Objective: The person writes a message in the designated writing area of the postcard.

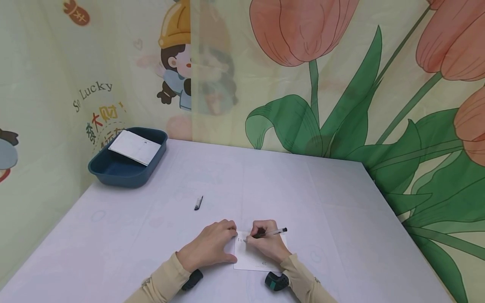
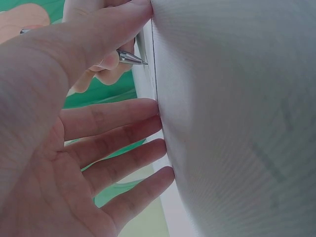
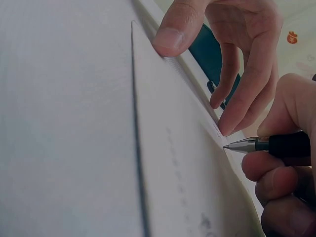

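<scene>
On the counter (image 1: 151, 240), directly in front of the person, lies a white sheet (image 1: 250, 261) with a few small dark marks near its far left corner and a print near its close edge. Over the sheet's upper part, the right hand (image 1: 270, 245) pinches a pen (image 1: 279, 231) in curled fingers, its metal tip down at the paper. Along the sheet's left edge rests the left hand (image 1: 210, 246), fingers spread and nearly straight, thumb and fingertips touching down there, gripping nothing. Beyond the sheet and to its left sits a small black-and-clear piece like a pen cap (image 1: 198, 203); farther that way stands a dark blue basin (image 1: 123, 182) with a white rectangular pad (image 1: 136, 146) tilted on its rim. Large printed tulips (image 1: 307, 29) hang beyond the sheet.
</scene>
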Demonstrator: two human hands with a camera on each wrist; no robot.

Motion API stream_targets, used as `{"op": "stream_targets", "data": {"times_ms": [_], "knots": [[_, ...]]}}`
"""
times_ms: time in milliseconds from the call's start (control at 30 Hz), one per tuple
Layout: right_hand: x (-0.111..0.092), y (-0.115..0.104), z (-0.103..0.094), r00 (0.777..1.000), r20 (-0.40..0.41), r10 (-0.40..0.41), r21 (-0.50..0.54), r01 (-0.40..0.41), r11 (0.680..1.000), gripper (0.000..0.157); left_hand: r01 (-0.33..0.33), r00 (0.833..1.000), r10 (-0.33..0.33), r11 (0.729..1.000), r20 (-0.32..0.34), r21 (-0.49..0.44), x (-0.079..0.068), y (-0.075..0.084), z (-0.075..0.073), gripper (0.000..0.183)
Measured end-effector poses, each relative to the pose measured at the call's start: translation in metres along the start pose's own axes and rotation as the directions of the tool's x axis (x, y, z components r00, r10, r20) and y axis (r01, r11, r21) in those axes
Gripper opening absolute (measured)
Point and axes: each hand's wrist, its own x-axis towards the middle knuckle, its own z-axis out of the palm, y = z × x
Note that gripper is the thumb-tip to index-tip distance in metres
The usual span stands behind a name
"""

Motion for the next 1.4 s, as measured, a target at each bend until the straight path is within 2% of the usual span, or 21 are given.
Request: {"op": "stream_targets", "data": {"times_ms": [267,967,1400], "knots": [[-0.0001,-0.0011,-0.0005,1.0,-0.006,0.009,-0.003,-0.009,1.0,0.023,0.009,1.0,-0.009,1.0,0.011,0.004,0.0004,0.0005,-0.0006,0.048],[-0.0002,0.0017,-0.0002,0.999,-0.023,-0.029,0.0,0.029,1.0,0.024,0.01,1.0,-0.01,1.0,0.013,0.001,-0.0001,0.0013,0.0001,0.049],[-0.0006,-0.0008,0.0,1.0,0.001,0.004,-0.001,-0.004,1.0,0.022,0.01,1.0,-0.01,1.0,0.006,0.008,-0.0002,0.0004,0.0007,0.048]]}}
